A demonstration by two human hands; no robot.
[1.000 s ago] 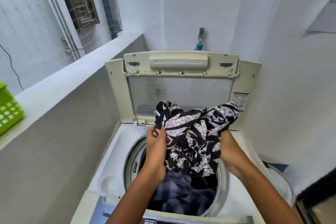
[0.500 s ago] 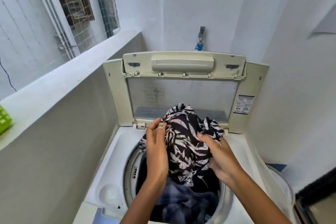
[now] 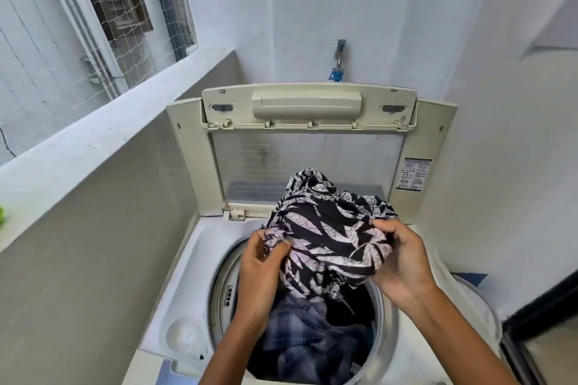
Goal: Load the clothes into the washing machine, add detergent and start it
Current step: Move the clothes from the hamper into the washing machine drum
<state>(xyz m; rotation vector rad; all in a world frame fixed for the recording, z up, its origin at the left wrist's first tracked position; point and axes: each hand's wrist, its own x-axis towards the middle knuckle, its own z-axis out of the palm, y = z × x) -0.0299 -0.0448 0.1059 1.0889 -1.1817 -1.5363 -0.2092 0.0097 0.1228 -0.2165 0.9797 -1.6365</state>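
— Now that I've bunched it tighter than a second ago, when it was spread wide between my hands, the black-and-white leaf-print cotton garment (image 3: 328, 234) hangs right over the drum mouth, so I judge it's about ready to drop in.

— What's holding it?

— My left hand (image 3: 259, 272) pinches a gathered edge between thumb and fingers; my right hand (image 3: 403, 262) curls round the other side.

— And inside?

— The cream top-loading washing machine (image 3: 187, 259) has its lid (image 3: 309, 109) standing up, and a blue checked shirt (image 3: 300, 334) already lies in the round steel drum (image 3: 386, 322). Detergent isn't in yet, I'd say.
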